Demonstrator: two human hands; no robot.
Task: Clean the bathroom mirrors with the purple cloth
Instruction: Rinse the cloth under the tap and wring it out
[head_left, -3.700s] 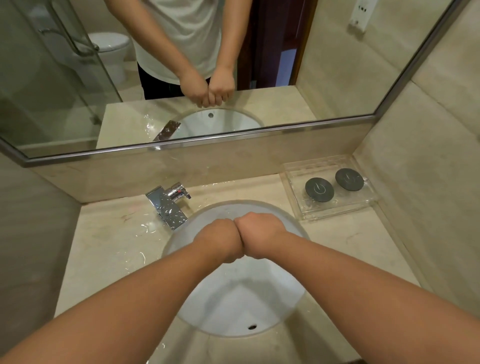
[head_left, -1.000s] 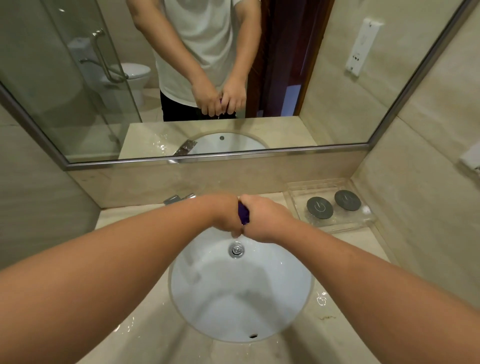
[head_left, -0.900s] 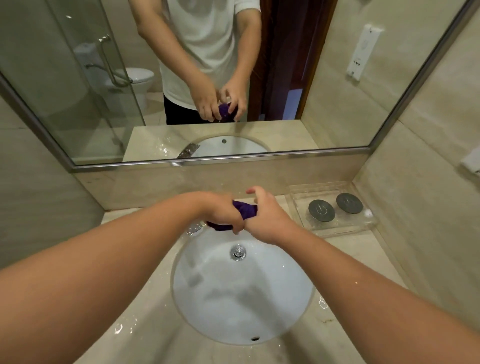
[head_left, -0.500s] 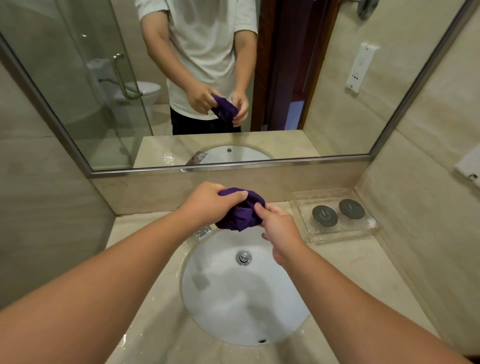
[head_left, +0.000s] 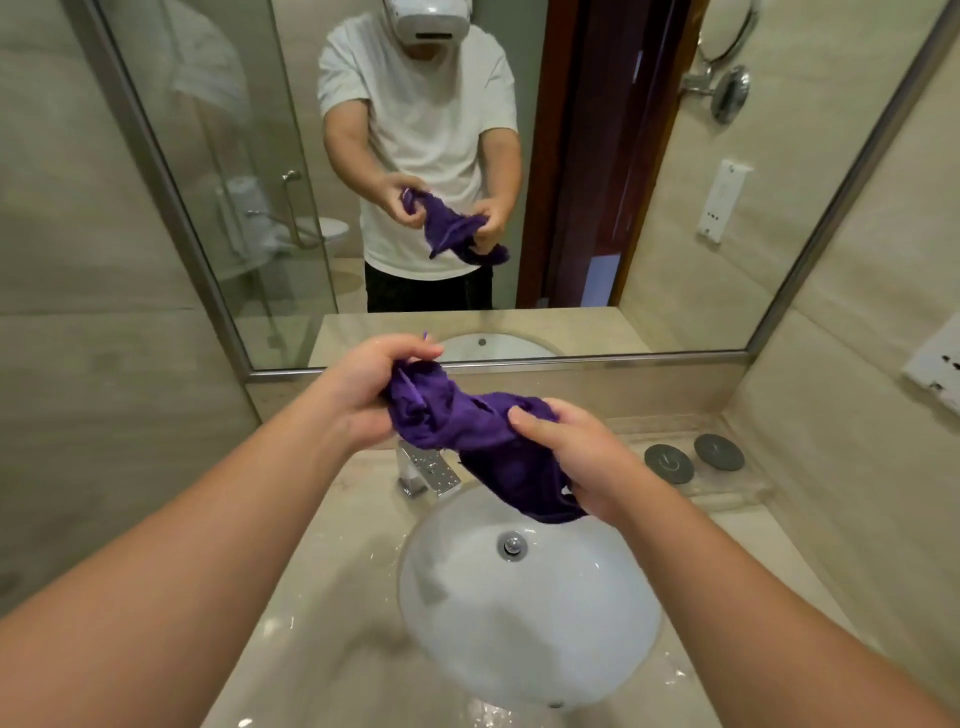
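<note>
headset (head_left: 427, 18): white | T-shirt (head_left: 426, 130): white, short sleeves | trousers (head_left: 426, 293): dark

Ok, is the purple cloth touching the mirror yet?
Apart. The head view shows the left hand and right hand holding the cloth over the sink, and its reflection in the mirror sits far back.

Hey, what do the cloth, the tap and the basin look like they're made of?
Cloth: soft, matte purple fabric, possibly microfibre; it bunches and drapes in loose folds.
Tap: polished metal, likely chrome-plated; mirror-bright and beaded with droplets.
Basin: glossy white, probably glazed ceramic; smooth, with soft reflections.
</note>
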